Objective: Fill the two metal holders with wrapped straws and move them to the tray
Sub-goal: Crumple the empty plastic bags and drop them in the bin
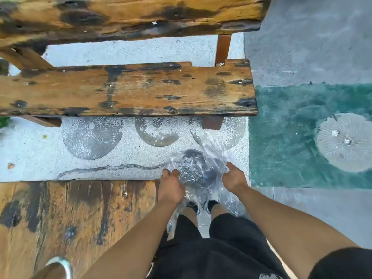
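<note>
A crumpled clear plastic bag (pixel 198 168) hangs in front of me, above the pale gravel floor. Dark contents show through it; I cannot tell what they are. My left hand (pixel 171 187) grips the bag's left side. My right hand (pixel 233 177) grips its right edge. More of the plastic trails down toward my legs. No metal holders, tray or loose straws are in view.
A weathered wooden bench (pixel 128 89) runs across the middle, with a wooden tabletop (pixel 120 15) beyond it. Another worn plank surface (pixel 70 214) lies at lower left. Round stone discs (pixel 90 137) are set in the floor. A green patch (pixel 291 127) lies to the right.
</note>
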### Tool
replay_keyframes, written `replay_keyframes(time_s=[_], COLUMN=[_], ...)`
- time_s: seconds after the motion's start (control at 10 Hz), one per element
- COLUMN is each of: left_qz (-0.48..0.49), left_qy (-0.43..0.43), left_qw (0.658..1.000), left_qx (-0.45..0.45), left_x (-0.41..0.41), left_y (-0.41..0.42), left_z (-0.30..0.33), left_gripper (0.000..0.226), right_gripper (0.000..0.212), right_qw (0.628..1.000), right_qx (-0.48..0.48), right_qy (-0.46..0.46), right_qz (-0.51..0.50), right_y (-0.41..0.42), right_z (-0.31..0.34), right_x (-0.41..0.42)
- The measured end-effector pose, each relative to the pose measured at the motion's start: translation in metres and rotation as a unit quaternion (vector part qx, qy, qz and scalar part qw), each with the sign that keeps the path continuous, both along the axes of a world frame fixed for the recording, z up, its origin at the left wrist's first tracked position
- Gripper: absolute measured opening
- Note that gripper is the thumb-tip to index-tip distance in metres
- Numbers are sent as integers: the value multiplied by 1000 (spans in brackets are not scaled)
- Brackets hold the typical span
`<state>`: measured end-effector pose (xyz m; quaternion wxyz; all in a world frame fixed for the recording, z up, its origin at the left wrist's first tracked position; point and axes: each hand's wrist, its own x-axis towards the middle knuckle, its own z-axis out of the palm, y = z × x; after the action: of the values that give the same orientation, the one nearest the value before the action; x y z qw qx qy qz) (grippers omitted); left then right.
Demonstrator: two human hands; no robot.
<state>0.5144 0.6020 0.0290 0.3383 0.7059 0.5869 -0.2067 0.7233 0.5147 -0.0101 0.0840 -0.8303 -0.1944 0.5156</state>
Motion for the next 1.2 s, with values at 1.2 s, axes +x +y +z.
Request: replay_keyframes(time_s=[1.2], left_qz=[7], left_qy=[79], left_qw=[985], left_qx=[-152], left_x=[85], left_y=[56], left_z=[-560], left_gripper=[37], right_gripper=[41], right_qw=[963], right_qx=[-152], right_qy=[34], right_qz=[219], right_y=[40], right_z=[-552], right_x=[-18])
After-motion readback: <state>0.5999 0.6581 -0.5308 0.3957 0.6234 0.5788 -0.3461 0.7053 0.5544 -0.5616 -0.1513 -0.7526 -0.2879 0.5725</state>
